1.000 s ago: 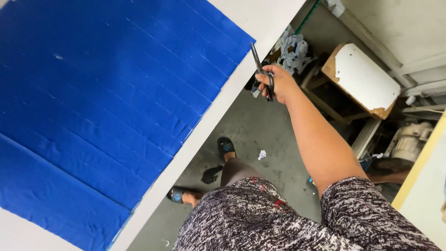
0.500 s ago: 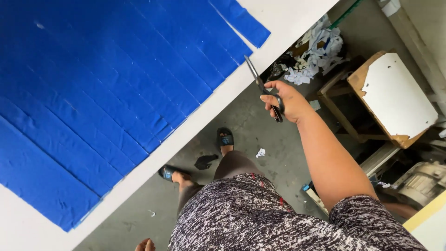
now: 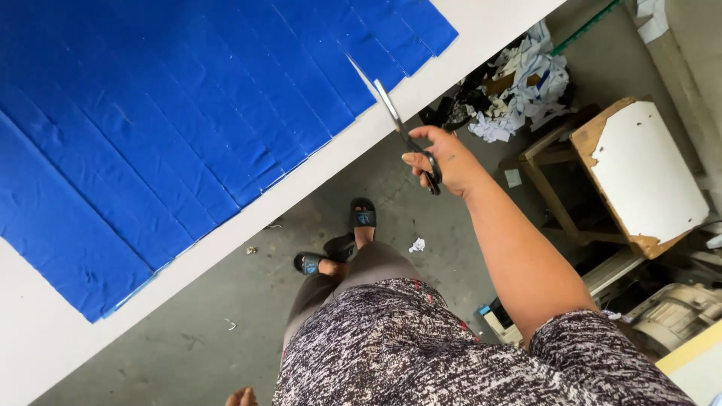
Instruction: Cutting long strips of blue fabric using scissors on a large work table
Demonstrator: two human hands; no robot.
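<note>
My right hand (image 3: 444,159) grips a pair of metal scissors (image 3: 395,120) by the dark handles, blades pointing up toward the table edge. The blade tips reach over the white table (image 3: 45,338) close to the stacked blue fabric (image 3: 173,128), which lies in several overlapping layers with stepped edges. Whether the blades touch the cloth I cannot tell. My left hand shows only as fingertips (image 3: 241,396) at the bottom edge, holding nothing I can see.
Below the table is a grey concrete floor with my sandalled feet (image 3: 338,240). A heap of fabric scraps (image 3: 519,83) lies near a wooden stool with a white top (image 3: 639,173). A machine (image 3: 677,316) stands at the lower right.
The view has shifted, so the fabric now fills more of the frame. My right hand with the scissors has moved in toward the table edge and the blue cloth.
</note>
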